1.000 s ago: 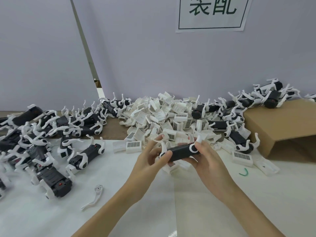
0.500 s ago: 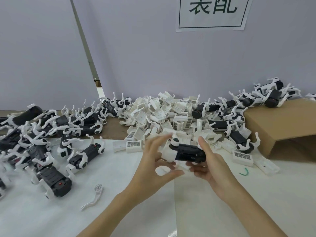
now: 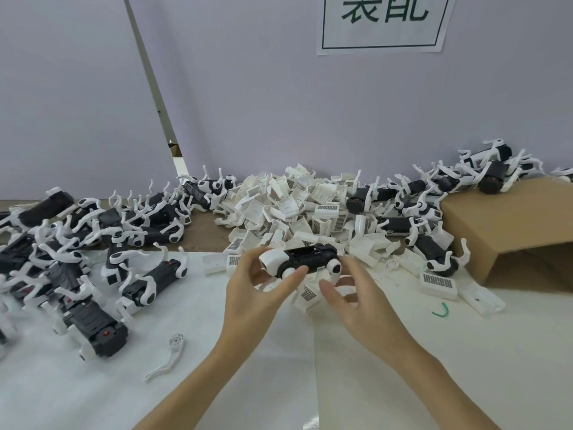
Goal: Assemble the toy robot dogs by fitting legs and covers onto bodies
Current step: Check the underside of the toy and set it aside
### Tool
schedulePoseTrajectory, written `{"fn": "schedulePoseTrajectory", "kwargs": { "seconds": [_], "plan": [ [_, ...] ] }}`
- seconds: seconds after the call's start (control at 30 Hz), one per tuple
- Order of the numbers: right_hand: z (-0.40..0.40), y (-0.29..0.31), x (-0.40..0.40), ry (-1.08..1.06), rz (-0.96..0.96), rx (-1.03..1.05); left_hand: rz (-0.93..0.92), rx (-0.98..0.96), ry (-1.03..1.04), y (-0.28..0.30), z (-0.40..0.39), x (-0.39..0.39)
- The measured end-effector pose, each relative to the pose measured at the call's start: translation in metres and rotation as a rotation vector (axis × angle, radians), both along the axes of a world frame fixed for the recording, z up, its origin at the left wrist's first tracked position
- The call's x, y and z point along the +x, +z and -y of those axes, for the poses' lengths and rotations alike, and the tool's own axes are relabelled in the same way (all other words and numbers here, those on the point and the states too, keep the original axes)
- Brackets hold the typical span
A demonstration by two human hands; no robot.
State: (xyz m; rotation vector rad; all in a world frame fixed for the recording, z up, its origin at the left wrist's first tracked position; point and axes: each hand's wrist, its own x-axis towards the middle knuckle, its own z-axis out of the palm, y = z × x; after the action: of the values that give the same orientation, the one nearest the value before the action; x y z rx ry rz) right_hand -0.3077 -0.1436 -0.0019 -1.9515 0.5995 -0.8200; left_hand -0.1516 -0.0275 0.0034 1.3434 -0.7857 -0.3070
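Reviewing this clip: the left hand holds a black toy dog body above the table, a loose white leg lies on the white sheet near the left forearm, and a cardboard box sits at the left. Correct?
Not quite. The head view shows the cardboard box at the right, not the left. The rest stands: the left hand holds the toy dog body, and the loose white leg lies on the white sheet.

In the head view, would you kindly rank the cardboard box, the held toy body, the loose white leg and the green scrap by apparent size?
1. cardboard box
2. toy body
3. loose white leg, nearer the camera, so its rank below the body is unsure
4. green scrap
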Motion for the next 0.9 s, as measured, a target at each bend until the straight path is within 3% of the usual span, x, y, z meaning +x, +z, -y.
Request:
{"fn": "schedulePoseTrajectory", "kwargs": {
  "seconds": [0.13, 0.23, 0.37, 0.47, 0.63, 0.8, 0.9],
  "plan": [
    [-0.006, -0.008, 0.008, -0.094, 0.048, 0.026, -0.002, -0.012, -0.084, 0.008, -0.005, -0.008],
    [-0.003, -0.006, 0.009, -0.157, 0.055, 0.112, 0.081, -0.033, -0.305, 0.011, -0.009, -0.016],
    [0.003, -0.001, -0.002, 0.217, 0.041, 0.458, 0.091, -0.052, -0.397, 0.014, -0.01, -0.023],
    [0.0, 0.002, -0.006, 0.31, 0.033, 0.583, 0.086, -0.021, -0.386, 0.016, -0.012, -0.024],
    [0.001, 0.0, -0.002, 0.258, 0.006, 0.536, 0.074, -0.01, -0.373, 0.017, -0.013, -0.025],
    [0.001, -0.005, 0.004, 0.027, -0.064, 0.305, -0.028, 0.018, -0.279, 0.015, -0.008, -0.021],
    [0.003, -0.004, 0.005, 0.033, 0.007, 0.359, -0.15, -0.009, -0.267, 0.012, -0.006, -0.009]
  ]
}}
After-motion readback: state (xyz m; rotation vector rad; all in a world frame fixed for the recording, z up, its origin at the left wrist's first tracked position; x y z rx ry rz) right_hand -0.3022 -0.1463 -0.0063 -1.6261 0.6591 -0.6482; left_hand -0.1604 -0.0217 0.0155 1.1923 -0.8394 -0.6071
